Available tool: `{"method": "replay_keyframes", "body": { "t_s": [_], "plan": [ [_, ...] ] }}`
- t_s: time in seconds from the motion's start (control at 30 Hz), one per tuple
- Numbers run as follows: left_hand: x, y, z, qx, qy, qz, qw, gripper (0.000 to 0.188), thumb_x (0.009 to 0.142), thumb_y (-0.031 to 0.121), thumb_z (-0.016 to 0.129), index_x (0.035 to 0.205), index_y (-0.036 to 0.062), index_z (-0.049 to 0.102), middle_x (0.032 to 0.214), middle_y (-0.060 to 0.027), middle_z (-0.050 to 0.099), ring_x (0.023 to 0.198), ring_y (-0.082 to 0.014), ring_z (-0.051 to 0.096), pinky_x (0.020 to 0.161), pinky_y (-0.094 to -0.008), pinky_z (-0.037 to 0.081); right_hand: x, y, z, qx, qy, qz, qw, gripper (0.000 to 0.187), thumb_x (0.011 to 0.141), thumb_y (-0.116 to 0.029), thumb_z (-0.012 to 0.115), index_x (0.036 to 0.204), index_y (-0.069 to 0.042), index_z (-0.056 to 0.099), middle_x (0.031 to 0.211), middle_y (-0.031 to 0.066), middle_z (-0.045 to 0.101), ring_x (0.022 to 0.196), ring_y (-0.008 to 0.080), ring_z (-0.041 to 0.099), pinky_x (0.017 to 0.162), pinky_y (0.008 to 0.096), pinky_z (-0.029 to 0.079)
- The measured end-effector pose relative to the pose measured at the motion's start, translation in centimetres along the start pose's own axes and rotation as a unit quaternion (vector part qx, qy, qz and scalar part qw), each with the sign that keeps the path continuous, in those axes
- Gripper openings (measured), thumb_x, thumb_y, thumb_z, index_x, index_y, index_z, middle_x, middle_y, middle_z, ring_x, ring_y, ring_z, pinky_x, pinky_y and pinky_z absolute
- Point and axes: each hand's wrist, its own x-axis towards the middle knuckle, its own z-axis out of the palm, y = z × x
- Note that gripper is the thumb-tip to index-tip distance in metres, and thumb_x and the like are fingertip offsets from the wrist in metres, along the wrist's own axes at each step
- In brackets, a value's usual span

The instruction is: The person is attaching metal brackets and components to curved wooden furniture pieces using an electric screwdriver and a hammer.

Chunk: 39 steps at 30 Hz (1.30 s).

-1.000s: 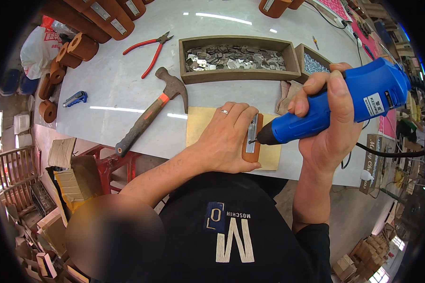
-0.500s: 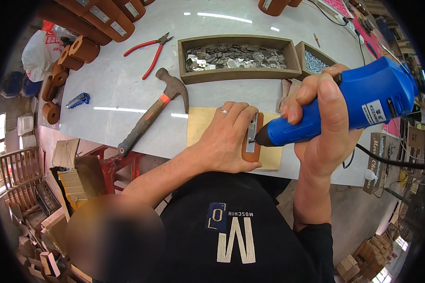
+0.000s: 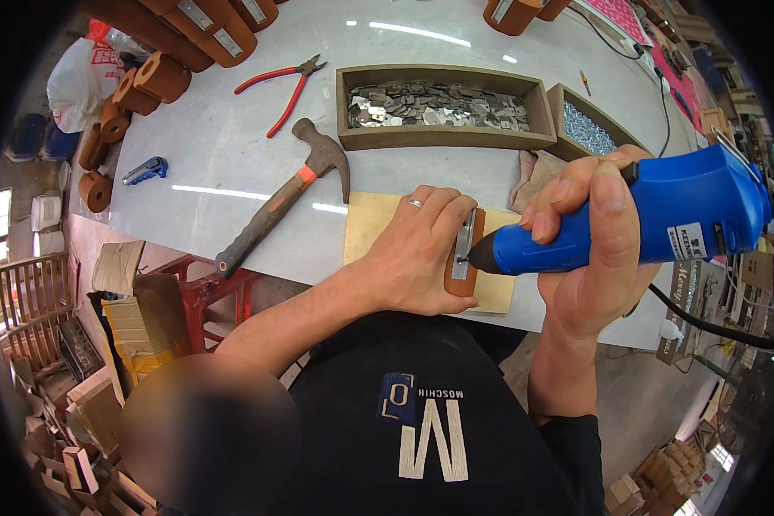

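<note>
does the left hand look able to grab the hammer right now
Likely not as it is: the left hand is holding the brown block. The way itself looks free, though: the hammer lies on the table to that hand's left, with nothing on top of it.

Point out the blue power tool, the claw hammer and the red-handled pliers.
Blue power tool (image 3: 662,202): head view, on its housing.
Claw hammer (image 3: 275,207): head view, on its handle.
Red-handled pliers (image 3: 290,105): head view, on one handle.
</note>
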Motion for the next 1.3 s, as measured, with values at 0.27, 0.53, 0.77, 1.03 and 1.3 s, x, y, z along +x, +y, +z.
{"method": "replay_keyframes", "body": {
  "t_s": [0.27,0.53,0.77,1.03,1.3],
  "plan": [
    [0.1,0.1,0.1,-0.002,0.011,0.008,1.0,0.101,0.054,0.036,0.092,0.134,-0.0018,0.044,0.125,-0.0211,0.049,0.118,-0.0409,0.047,0.101,-0.0481,0.039,0.3,0.4,0.0,-0.007,-0.003,-0.016,1.0,0.025,0.098,-0.017,0.061,0.112,0.0,0.049,0.077,0.0098,0.06,0.055,0.0145,0.057,0.055,0.0333,0.052],
    [0.3,0.1,0.1,0.002,0.019,0.018,1.0,0.101,0.054,0.035,0.092,0.134,-0.0024,0.044,0.124,-0.0216,0.049,0.117,-0.0422,0.047,0.102,-0.0497,0.039,-0.1,0.8,0.8,-0.003,0.016,-0.081,0.997,0.021,0.095,-0.005,0.064,0.111,0.001,0.052,0.077,0.0114,0.063,0.055,0.0155,0.059,0.055,0.0304,0.052],
    [0.4,0.5,-0.2,0.01,-0.001,0.012,1.0,0.101,0.054,0.033,0.093,0.135,-0.0032,0.043,0.125,-0.0226,0.049,0.117,-0.043,0.047,0.101,-0.0508,0.041,0.5,1.0,1.7,0.002,0.07,-0.026,0.997,0.027,0.088,0.002,0.073,0.111,0.002,0.058,0.078,0.0081,0.066,0.059,0.0115,0.063,0.054,0.0242,0.05],
    [0.3,0.4,0.1,0.021,-0.002,0.037,0.999,0.1,0.054,0.032,0.093,0.134,-0.0009,0.043,0.123,-0.022,0.049,0.116,-0.0425,0.047,0.101,-0.051,0.042,0.2,1.0,1.7,0.017,0.043,-0.042,0.998,0.042,0.093,-0.014,0.074,0.127,0.001,0.054,0.09,0.0076,0.068,0.065,0.0091,0.062,0.059,0.0235,0.05],
    [0.3,1.0,-0.4,0.024,0.007,-0.018,1.0,0.099,0.055,0.035,0.093,0.133,-0.0034,0.046,0.125,-0.0242,0.05,0.119,-0.0437,0.048,0.103,-0.0505,0.042,0.9,1.0,1.0,-0.01,-0.012,-0.047,0.999,0.042,0.094,-0.008,0.068,0.129,0.005,0.049,0.09,0.0131,0.069,0.066,0.0125,0.062,0.062,0.0252,0.05]
  ]
}}
